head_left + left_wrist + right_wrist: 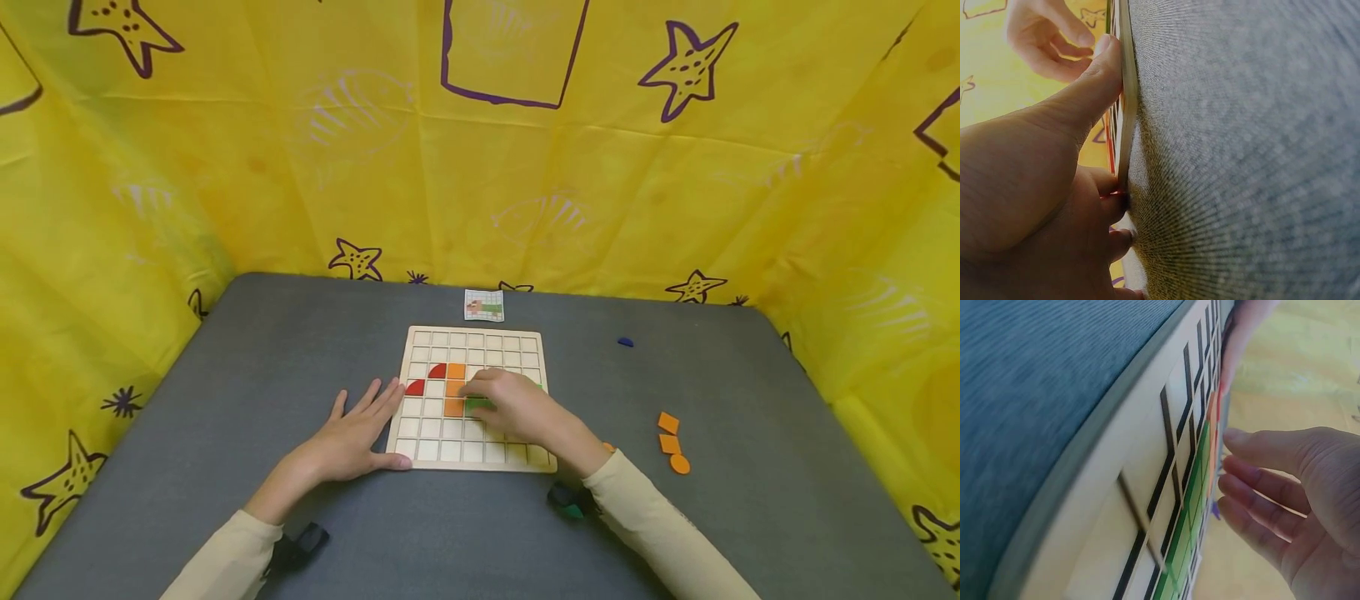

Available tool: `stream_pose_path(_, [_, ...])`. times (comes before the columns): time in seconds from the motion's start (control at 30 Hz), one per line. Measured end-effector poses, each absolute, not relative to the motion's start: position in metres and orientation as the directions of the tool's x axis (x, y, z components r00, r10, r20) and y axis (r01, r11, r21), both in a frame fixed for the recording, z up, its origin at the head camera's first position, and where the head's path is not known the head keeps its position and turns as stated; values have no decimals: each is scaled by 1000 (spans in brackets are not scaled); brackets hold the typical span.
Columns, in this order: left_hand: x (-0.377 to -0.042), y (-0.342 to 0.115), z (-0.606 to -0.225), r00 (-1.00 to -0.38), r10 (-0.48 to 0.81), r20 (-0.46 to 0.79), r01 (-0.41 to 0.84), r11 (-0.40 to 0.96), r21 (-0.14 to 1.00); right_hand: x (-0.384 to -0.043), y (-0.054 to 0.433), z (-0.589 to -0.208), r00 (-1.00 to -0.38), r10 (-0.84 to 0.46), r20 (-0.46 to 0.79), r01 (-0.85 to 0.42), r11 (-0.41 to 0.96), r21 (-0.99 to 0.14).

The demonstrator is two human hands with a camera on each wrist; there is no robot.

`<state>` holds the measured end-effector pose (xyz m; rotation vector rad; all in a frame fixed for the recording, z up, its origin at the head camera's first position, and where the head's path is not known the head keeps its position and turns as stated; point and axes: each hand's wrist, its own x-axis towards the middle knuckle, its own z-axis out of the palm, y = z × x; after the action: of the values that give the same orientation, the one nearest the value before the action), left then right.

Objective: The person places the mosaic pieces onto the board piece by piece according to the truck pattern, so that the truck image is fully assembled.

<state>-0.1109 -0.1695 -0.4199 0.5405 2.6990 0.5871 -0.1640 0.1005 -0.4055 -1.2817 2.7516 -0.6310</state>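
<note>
Left hand (pixel 348 442) splayed, right hand (pixel 519 407) over board (pixel 451 451)

Grey desk (pixel 450 542): wooden grid board (pixel 450 451); around it, picture card (pixel 483 306) twelve o'clock, blue piece (pixel 626 342) two, orange tiles (pixel 670 444) three-to-four.

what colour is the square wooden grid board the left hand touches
Pale beige; the square wooden grid board shows best in the head view.

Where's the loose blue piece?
Head view, right side: the blue piece lies on the table, right of the board's far right corner, farther back than the loose orange pieces.
</note>
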Motion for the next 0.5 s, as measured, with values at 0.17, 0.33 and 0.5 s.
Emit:
stream_pose_path(0.17, [-110,-170,-421,-878,424,-222,292,841,455,-163,113,-404,-666,-732,142,-721,583,-374])
stream_pose_path(0.33, [-110,-170,-420,-879,423,-222,291,842,454,-162,127,-401,-671,-724,159,-720,586,-372])
stream_pose_path(0.5, [-110,-170,-419,-877,427,-218,297,841,453,-160,137,-402,-686,-709,162,-710,603,-365])
